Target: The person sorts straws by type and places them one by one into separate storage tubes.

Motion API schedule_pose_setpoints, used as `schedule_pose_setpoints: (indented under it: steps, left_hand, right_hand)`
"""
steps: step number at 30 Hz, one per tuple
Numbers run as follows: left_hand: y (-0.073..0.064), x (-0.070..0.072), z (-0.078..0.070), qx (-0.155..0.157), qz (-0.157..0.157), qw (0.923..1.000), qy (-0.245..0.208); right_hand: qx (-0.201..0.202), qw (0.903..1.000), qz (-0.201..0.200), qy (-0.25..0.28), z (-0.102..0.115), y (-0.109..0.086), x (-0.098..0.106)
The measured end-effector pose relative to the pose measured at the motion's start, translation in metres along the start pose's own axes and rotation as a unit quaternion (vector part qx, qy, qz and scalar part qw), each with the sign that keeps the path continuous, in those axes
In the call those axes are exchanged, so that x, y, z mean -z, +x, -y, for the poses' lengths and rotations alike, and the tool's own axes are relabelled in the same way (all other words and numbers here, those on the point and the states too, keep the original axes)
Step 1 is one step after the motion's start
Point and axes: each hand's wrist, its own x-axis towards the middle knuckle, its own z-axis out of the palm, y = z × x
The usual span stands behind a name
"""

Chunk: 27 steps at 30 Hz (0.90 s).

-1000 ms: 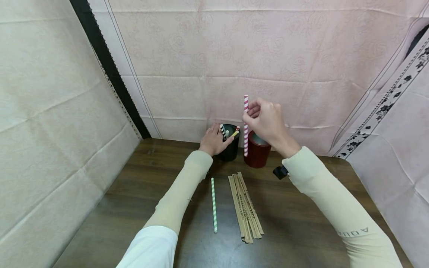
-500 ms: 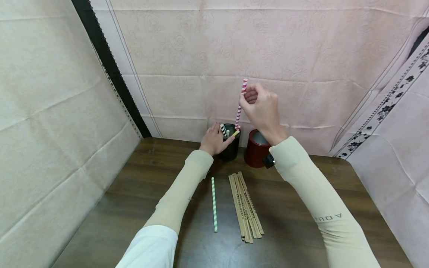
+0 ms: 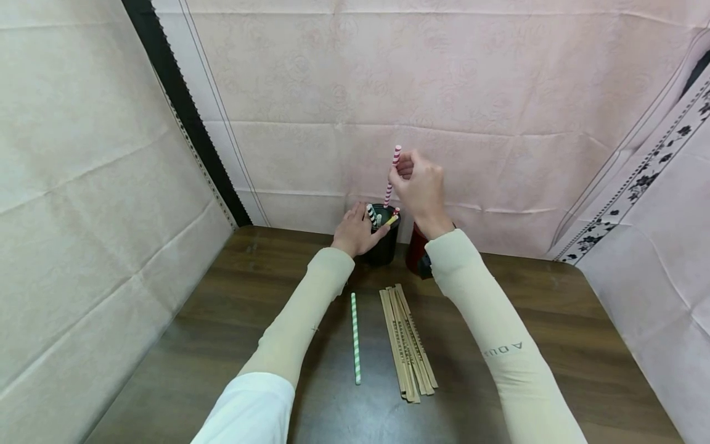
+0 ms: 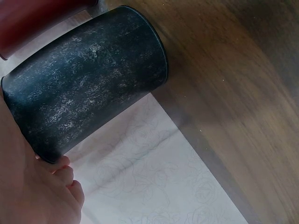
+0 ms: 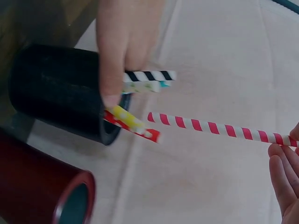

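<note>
My right hand (image 3: 418, 185) pinches a pink-and-white striped paper straw (image 5: 219, 129) near its upper end. The straw hangs slightly tilted, its lower tip just above the mouth of a black cup (image 3: 383, 251), clear of the rim in the right wrist view. At the cup's left side, my left hand (image 3: 354, 234) grips the rim, thumb in front and fingers behind. Several straws stand in that cup: a black-and-white one (image 5: 149, 76), a yellow one (image 5: 127, 119), a red dotted one (image 5: 148, 134) and pale ones.
A dark red cup (image 5: 42, 186) stands right of the black one, partly hidden by my right wrist in the head view. On the wooden table nearer me lie a green-and-white straw (image 3: 355, 339) and several flat brown paper-wrapped sticks (image 3: 407, 345). Cloth walls (image 3: 444, 80) surround the table.
My right hand has lifted the pink-and-white straw from in front of the red cup, moved it left and then lowered it over the black cup. The left hand has stayed on the rim.
</note>
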Motion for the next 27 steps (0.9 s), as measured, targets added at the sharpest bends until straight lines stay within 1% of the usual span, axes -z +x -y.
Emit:
schedule_pose_setpoints:
  steps: [4,10,15,19,23,27]
  left_hand:
    - [0.000,0.000,0.001,0.000,-0.001,1.0000,-0.004]
    - [0.000,0.001,0.001,-0.002,-0.003,1.0000,0.000]
    - [-0.001,0.002,-0.001,-0.006,0.002,0.9999,0.011]
    - [-0.001,0.001,-0.001,-0.008,-0.001,0.9999,0.013]
    - [-0.001,0.001,-0.001,-0.007,-0.011,0.9999,0.010]
    - [0.000,0.001,0.001,-0.006,-0.010,0.9999,0.009]
  right_hand:
    - [-0.008,0.9997,0.010,-0.022,-0.008,-0.005,-0.011]
    - [-0.025,0.9993,0.017,-0.021,-0.020,-0.013,-0.023]
    - [-0.040,0.9983,0.027,-0.032,-0.027,-0.019,-0.028]
    - [-0.043,0.9977,0.037,-0.039,-0.025,-0.018,-0.023]
    - [-0.030,0.9975,0.053,-0.036,-0.015,-0.017,-0.012]
    - [-0.023,0.9963,0.077,-0.029,-0.006,-0.020,-0.001]
